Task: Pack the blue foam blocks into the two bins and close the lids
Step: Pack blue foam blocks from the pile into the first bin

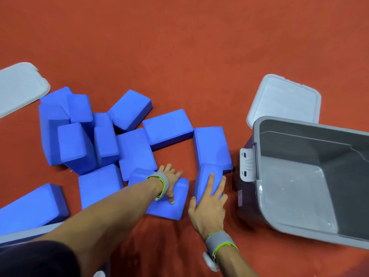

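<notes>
Several blue foam blocks lie in a loose heap [79,136] on the red floor. My left hand [170,181] rests on a flat block [169,208] near me, fingers spread over its far edge. My right hand [209,200] grips an upright block [207,176], thumb on its left side and fingers on its face. To the right stands a grey bin [257,196], open and with nothing inside. Its white lid [285,100] lies on the floor behind it.
A second white lid [18,86] lies at the far left. A grey edge [30,232] at the lower left carries one more blue block [34,206]; what it belongs to is cut off. Bare red floor stretches beyond the heap.
</notes>
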